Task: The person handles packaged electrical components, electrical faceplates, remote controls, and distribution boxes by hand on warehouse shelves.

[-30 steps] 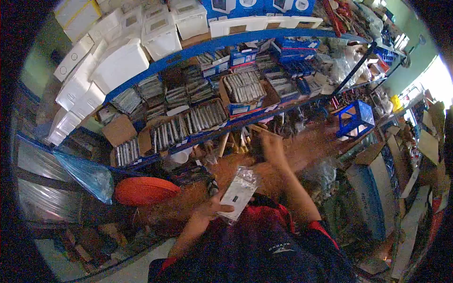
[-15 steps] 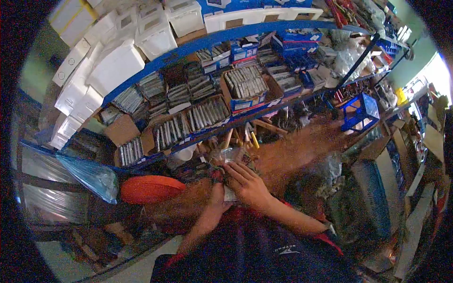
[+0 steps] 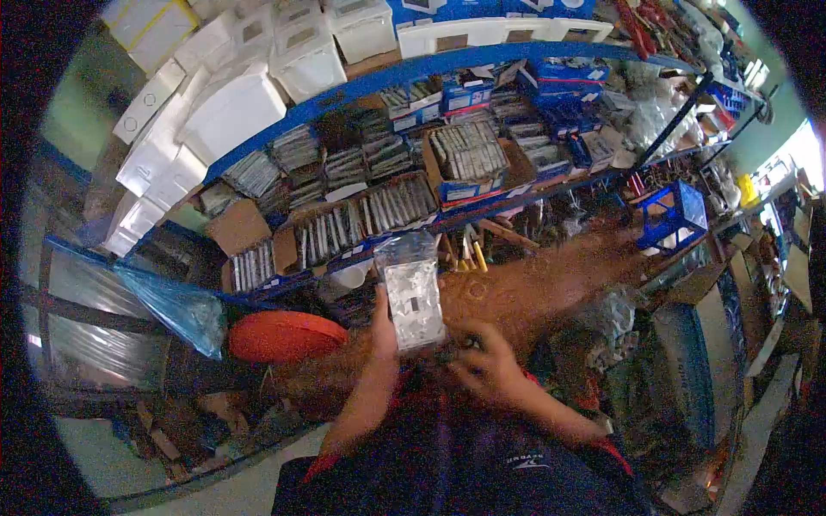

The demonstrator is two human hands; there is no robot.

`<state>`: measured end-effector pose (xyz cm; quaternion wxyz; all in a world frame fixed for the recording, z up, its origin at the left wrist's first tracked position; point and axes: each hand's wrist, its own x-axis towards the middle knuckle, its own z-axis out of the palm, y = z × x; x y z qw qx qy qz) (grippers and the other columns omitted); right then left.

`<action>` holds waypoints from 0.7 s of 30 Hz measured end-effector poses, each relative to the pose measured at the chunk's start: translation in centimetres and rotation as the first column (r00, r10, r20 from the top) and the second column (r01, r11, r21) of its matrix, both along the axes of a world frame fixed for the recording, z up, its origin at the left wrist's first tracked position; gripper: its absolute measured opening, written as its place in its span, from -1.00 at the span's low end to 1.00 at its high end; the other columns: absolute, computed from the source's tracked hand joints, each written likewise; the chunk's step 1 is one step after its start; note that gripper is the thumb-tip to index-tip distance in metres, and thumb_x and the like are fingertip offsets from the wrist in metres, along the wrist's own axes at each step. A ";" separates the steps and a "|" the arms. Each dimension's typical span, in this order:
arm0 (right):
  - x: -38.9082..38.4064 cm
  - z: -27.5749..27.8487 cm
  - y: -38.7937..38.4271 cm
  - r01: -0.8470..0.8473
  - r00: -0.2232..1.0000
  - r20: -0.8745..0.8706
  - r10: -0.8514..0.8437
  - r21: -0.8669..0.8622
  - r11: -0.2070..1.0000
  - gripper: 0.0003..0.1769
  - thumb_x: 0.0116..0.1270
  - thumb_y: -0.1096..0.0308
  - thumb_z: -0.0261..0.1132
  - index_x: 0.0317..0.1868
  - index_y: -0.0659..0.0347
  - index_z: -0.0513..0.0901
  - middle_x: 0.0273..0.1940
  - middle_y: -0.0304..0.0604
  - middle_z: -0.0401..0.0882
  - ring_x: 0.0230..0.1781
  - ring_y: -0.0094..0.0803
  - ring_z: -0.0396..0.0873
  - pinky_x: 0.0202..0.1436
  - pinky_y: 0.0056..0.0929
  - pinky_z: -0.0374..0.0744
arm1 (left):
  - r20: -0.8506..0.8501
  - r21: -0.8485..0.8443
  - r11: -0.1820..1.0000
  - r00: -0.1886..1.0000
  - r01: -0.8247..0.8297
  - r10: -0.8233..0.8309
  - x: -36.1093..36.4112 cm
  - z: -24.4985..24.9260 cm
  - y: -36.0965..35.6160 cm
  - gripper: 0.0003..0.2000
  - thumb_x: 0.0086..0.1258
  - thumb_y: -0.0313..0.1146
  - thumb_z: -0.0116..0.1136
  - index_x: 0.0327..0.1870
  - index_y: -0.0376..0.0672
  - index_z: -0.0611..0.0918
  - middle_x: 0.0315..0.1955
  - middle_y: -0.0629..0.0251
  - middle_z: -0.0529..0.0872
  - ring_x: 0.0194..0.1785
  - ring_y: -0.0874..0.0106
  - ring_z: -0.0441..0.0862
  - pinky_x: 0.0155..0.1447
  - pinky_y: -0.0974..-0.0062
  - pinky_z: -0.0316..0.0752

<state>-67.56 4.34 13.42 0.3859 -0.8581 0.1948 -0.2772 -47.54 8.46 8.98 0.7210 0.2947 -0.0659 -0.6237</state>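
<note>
In the head view my left hand (image 3: 384, 334) grips the left edge of a clear plastic packet (image 3: 413, 303). Inside it is a flat, pale grey plate with a small dark rectangle near its middle. The packet stands raised in front of my chest, its loose clear top pointing toward the shelf. Just right of its lower end is my right hand (image 3: 489, 363), fingers curled in and blurred. A small dark thing shows at those fingertips; I cannot tell what it is.
A brown wooden bench (image 3: 551, 267) runs behind my hands, with a red round cushion-like thing (image 3: 286, 336) at left and a blue plastic frame (image 3: 680, 217) at right. Beyond, a blue shelf (image 3: 361, 83) holds boxes of packed flat items. Cardboard (image 3: 770, 297) leans at far right.
The packet, mostly covered by both hands before, is now raised and in plain sight in my left hand. My right hand has come off it, down and to the right, with fingers curled.
</note>
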 end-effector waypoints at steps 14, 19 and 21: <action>5.9 0.7 1.4 0.001 0.947 -0.299 -0.114 -0.355 0.935 -0.78 0.17 0.32 0.19 -0.16 0.14 0.55 -0.35 -0.15 0.50 -0.53 -0.21 0.56 -0.57 -0.28 0.55 | 0.094 0.282 0.948 0.988 -0.145 0.123 0.2 -4.2 1.7 -0.49 0.46 0.05 -0.29 0.10 -0.21 0.46 -0.08 0.23 0.59 -0.03 0.29 0.53 0.07 0.36 0.44; 3.5 1.7 0.9 -0.209 0.911 -0.385 0.148 -0.122 0.970 -0.79 0.16 0.30 0.23 -0.19 0.16 0.59 -0.26 -0.09 0.55 -0.45 -0.15 0.60 -0.45 -0.27 0.59 | 0.336 0.159 0.957 0.925 -0.243 0.179 -2.2 4.2 0.5 -0.35 0.42 0.18 -0.40 0.16 -0.25 0.41 -0.03 0.15 0.59 -0.06 0.29 0.56 0.00 0.37 0.48; 2.7 1.9 -0.2 -0.234 0.931 -0.295 0.214 -0.033 0.972 -0.79 0.15 0.31 0.25 -0.21 0.16 0.62 -0.20 -0.05 0.57 -0.39 -0.12 0.62 -0.37 -0.27 0.61 | 0.298 0.229 0.951 0.945 -0.209 0.136 -1.8 3.6 0.7 -0.33 0.41 0.20 -0.40 0.24 -0.25 0.33 0.08 0.13 0.52 0.05 0.28 0.52 0.13 0.34 0.42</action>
